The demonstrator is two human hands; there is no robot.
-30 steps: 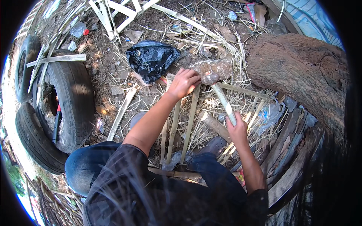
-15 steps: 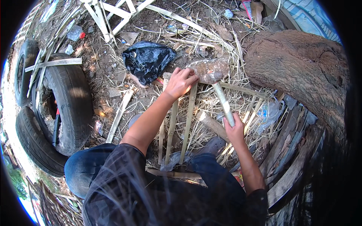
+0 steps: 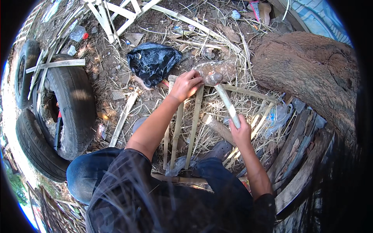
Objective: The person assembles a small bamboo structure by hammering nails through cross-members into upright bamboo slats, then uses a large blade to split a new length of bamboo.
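My right hand (image 3: 241, 130) is closed round the pale wooden handle of a hammer (image 3: 227, 101). The hammer's stubby, dirt-crusted head lies just right of my left fingertips, over the near edge of a flat stone (image 3: 227, 70). My left hand (image 3: 187, 86) is pinched at the top of an upright bamboo slat (image 3: 196, 118), where it meets a crosswise strip (image 3: 248, 92). What sits between those fingertips is too small and hidden to make out. More slats run from this joint toward a crosspiece (image 3: 178, 179) by my knees.
A crumpled black plastic bag (image 3: 153, 62) lies beyond my left hand. Old tyres (image 3: 75, 105) are stacked at the left. A thick tree trunk (image 3: 303, 64) crosses the right side, above weathered planks (image 3: 299, 155). Bamboo shavings and a short log (image 3: 218, 129) cover the ground between.
The hammer head has swung left, closer to my left fingertips. My right hand has shifted only slightly, and my left hand stays at the joint.
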